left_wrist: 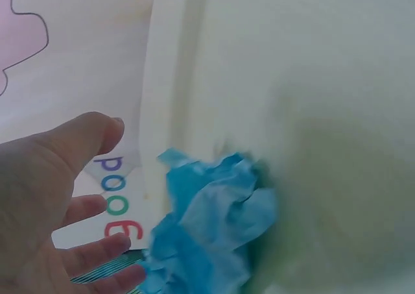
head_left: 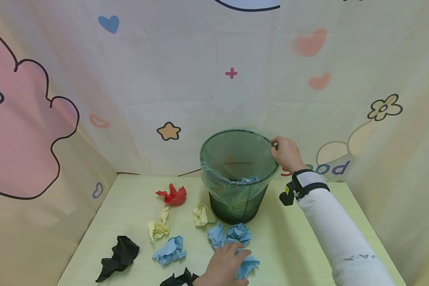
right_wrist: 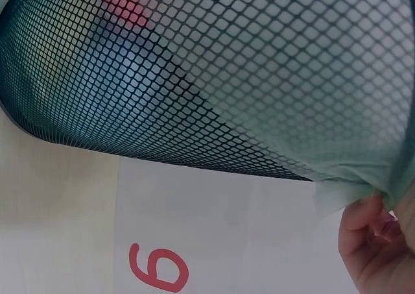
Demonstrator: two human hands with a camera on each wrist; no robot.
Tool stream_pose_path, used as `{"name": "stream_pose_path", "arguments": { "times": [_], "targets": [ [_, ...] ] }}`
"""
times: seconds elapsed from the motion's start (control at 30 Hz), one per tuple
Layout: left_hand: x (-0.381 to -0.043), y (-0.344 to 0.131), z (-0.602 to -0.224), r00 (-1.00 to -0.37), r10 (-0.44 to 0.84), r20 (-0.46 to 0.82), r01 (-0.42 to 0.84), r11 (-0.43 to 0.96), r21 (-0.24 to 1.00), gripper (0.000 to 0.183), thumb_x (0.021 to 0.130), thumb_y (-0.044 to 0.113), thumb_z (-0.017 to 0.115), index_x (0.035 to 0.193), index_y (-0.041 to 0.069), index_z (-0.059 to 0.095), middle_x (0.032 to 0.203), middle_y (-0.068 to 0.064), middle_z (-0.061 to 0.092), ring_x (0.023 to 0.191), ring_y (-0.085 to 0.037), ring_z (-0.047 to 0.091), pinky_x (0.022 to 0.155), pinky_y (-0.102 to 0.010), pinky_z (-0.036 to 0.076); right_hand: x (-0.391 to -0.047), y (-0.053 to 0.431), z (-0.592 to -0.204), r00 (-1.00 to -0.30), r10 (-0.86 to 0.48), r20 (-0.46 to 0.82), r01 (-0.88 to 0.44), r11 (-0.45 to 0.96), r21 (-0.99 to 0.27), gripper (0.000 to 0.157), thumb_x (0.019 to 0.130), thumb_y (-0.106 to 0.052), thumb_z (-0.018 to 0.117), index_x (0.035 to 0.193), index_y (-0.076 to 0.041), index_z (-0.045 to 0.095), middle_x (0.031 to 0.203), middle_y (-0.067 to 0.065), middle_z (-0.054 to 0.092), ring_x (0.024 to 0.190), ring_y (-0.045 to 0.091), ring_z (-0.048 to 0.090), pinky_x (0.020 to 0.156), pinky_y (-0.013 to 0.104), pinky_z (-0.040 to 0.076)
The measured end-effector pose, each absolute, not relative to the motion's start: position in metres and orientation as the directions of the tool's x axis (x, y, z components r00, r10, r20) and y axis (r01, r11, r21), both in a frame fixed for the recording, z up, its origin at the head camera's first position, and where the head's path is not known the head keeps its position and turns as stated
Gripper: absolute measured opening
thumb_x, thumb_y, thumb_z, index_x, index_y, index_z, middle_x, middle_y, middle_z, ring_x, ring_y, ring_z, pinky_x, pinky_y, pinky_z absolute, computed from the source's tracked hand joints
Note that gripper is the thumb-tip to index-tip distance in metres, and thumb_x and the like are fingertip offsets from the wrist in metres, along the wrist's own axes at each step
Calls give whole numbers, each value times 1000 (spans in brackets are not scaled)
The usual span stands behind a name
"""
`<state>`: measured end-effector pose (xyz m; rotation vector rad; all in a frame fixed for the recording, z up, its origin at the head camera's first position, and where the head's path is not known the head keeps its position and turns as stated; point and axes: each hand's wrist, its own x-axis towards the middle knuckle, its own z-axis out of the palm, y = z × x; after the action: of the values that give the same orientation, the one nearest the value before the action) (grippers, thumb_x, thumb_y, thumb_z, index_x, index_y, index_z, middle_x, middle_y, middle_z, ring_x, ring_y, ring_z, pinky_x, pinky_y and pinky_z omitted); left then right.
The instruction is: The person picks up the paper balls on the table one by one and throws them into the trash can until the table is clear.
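A mesh wastebasket point(head_left: 236, 212), lined with a thin green plastic bag point(head_left: 232, 190), stands toward the back of the table. My right hand point(head_left: 287, 154) grips its rim on the right side; in the right wrist view the fingers point(right_wrist: 363, 219) pinch the rim where the bag folds over. Some blue paper point(head_left: 249, 180) lies inside the basket. Low in the head view, my left hand point(head_left: 224, 265) hovers over crumpled blue paper point(head_left: 248, 265), fingers spread. In the left wrist view a blue paper ball point(left_wrist: 214, 216) lies beside those fingers, with nothing held.
Two more blue paper balls point(head_left: 239, 233) lie before the basket. To the left are a red paper ball point(head_left: 173, 195), pale yellow ones point(head_left: 200, 215), another blue one point(head_left: 170, 250) and black ones point(head_left: 120, 254). A printed curtain point(head_left: 186, 79) hangs behind the table point(head_left: 307, 238).
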<state>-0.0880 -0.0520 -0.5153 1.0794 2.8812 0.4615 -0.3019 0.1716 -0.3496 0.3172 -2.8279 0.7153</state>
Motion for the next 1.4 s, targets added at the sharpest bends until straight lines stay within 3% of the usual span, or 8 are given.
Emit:
{"name": "stream_pose_path", "arguments": {
  "times": [0.23, 0.5, 0.9, 1.1, 1.2, 1.4],
  "targets": [
    [-81, -46, -525, -766, 643, -5, 626, 748, 222, 61, 79, 49, 65, 131, 26, 44, 130, -1, 45, 110, -21, 47, 79, -37, 44, -302, 173, -351, -957, -151, 249, -253, 857, -449, 34, 88, -5, 43, 118, 8, 54, 96, 25, 63, 83, 34, 60, 66, 42, 46],
    [-80, -42, -541, -771, 636, 42, 636, 763, 115, 63, 75, 50, 69, 130, 29, 44, 125, 3, 47, 104, -18, 46, 72, -33, 40, -300, 174, -352, -956, -146, 254, -252, 852, -459, 34, 89, -5, 43, 118, 8, 54, 97, 26, 63, 83, 34, 60, 67, 43, 46],
    [-84, -28, -551, -809, 585, -63, 586, 811, 9, 67, 70, 50, 73, 127, 31, 43, 128, 7, 42, 107, -21, 43, 73, -40, 41, -302, 176, -353, -955, -139, 264, -252, 849, -465, 34, 89, -7, 44, 117, 7, 55, 96, 24, 64, 80, 33, 60, 63, 40, 46],
    [-89, -25, -553, -823, 558, -105, 558, 829, 27, 62, 69, 43, 77, 122, 30, 48, 126, 6, 42, 108, -22, 41, 71, -44, 44, -302, 175, -353, -960, -125, 249, -233, 849, -475, 35, 89, -8, 44, 119, 6, 55, 97, 24, 64, 81, 33, 61, 65, 42, 46],
    [-90, -25, -554, -825, 554, -108, 553, 832, 40, 52, 73, 36, 75, 119, 30, 51, 124, 5, 43, 109, -23, 41, 71, -45, 46, -300, 175, -352, -962, -117, 248, -227, 849, -476, 35, 89, -8, 44, 119, 6, 55, 96, 24, 64, 80, 32, 60, 64, 40, 46],
    [-91, -24, -558, -823, 556, -117, 554, 831, 48, 24, 92, 21, 54, 114, 29, 55, 116, 3, 47, 106, -25, 44, 69, -44, 47, -298, 173, -351, -962, -120, 246, -229, 847, -480, 35, 89, -7, 43, 120, 6, 54, 96, 23, 64, 76, 31, 60, 58, 34, 42]
  ]
}}
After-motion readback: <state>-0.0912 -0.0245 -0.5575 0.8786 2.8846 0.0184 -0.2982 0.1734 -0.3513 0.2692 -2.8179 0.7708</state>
